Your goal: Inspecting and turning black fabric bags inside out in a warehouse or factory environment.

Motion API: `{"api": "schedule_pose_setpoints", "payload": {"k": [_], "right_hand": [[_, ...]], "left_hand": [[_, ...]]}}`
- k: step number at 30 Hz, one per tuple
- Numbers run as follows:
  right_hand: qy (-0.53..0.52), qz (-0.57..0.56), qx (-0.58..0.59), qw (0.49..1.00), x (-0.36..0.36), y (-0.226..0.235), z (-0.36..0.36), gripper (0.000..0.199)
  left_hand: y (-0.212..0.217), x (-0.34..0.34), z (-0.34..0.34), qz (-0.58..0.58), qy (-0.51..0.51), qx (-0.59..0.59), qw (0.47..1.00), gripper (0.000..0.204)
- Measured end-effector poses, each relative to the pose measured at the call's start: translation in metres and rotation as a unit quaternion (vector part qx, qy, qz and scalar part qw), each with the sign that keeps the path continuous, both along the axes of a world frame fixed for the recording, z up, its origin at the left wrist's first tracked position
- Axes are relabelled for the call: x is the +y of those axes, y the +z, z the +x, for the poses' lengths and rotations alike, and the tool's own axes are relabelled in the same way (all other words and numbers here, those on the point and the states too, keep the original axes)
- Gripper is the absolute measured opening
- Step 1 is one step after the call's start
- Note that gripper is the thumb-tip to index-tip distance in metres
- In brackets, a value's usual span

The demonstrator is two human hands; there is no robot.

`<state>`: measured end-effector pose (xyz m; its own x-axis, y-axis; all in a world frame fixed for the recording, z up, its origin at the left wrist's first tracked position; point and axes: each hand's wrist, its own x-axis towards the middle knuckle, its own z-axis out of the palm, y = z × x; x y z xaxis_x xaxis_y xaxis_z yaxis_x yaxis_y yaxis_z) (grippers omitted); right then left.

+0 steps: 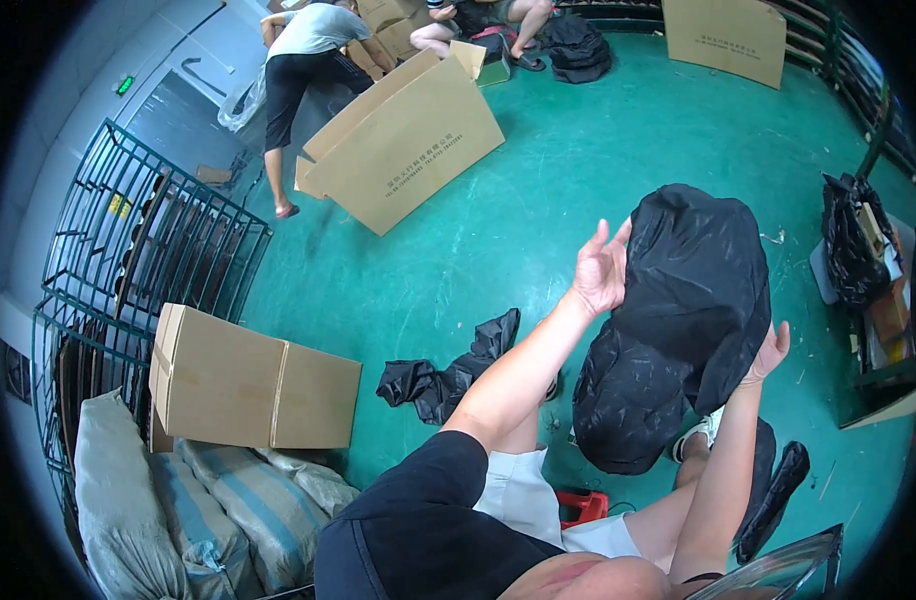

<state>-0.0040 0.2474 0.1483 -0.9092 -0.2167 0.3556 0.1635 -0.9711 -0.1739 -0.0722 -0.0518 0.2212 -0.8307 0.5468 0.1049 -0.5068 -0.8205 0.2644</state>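
A bulky black fabric bag (693, 290), wrinkled and rounded at its upper end, is upright in front of me between my two hands. My left hand (603, 272) is at its left side, with fingers stretched and apart and their tips touching the cloth. On the other side, my right hand (771, 355) rests against the lower right edge, fingers extended and partly hidden by the bag. Whether its underside rests on anything cannot be made out. Crumpled black cloth (448, 375) lies on the floor to the left, and another dark piece (775, 495) lies by my right leg.
Under me shows a red stool (583, 507). Left are a closed carton (253, 385), woven sacks (238, 510) and a green metal rack (158, 240). Ahead, a person (313, 60) bends by a large open carton (408, 145). A loaded bin (873, 265) stands right.
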Motion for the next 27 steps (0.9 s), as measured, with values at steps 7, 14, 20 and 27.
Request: {"api": "schedule_pose_setpoints", "payload": {"k": [7,14,20,27], "right_hand": [[-0.014,-0.008,-0.031,0.999,-0.008,0.022,0.003,0.066],[-0.008,-0.015,-0.020,1.000,0.014,0.002,-0.004,0.058],[-0.042,-0.003,-0.054,0.998,0.012,0.006,-0.004,0.055],[-0.076,0.038,-0.082,0.993,0.014,0.006,-0.006,0.048]], "left_hand": [[-0.018,-0.011,-0.003,-0.021,-0.036,0.002,0.999,0.072],[-0.005,0.007,0.005,-0.027,-0.008,-0.056,0.998,0.063],[-0.021,-0.004,0.002,-0.107,-0.030,-0.008,0.994,0.047],[-0.015,-0.001,0.001,-0.136,0.000,-0.088,0.987,0.048]]}}
